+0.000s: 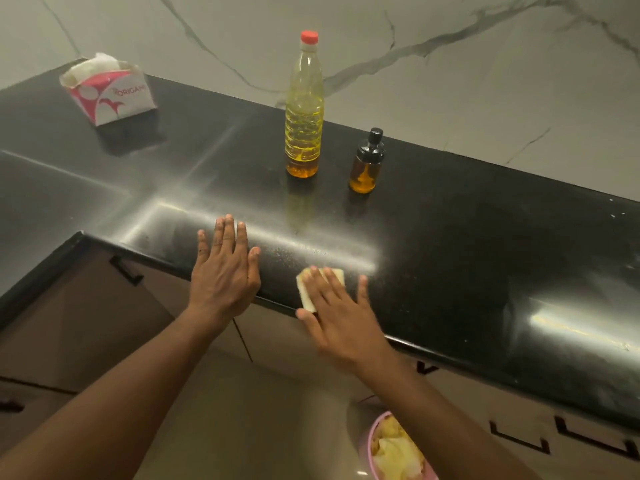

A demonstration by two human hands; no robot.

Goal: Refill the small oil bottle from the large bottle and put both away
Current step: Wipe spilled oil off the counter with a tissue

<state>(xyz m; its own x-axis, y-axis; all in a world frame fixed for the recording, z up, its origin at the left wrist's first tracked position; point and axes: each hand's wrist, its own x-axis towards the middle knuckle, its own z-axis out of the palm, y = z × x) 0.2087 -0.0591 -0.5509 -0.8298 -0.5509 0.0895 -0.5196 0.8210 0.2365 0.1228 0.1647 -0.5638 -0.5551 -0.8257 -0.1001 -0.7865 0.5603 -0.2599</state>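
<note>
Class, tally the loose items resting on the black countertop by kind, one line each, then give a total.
Oil bottles: 2 (large bottle, small oil bottle)
Tissue boxes: 1 (tissue box)
Folded tissues: 1 (folded tissue, under the right hand)
Total: 4

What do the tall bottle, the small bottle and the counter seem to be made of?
The tall bottle looks like thin clear plastic: ribbed sides, red screw cap. The small bottle seems to be glass with a black plastic top, though clear plastic is possible. The counter looks like polished black stone, speckled and mirror-glossy.
</note>
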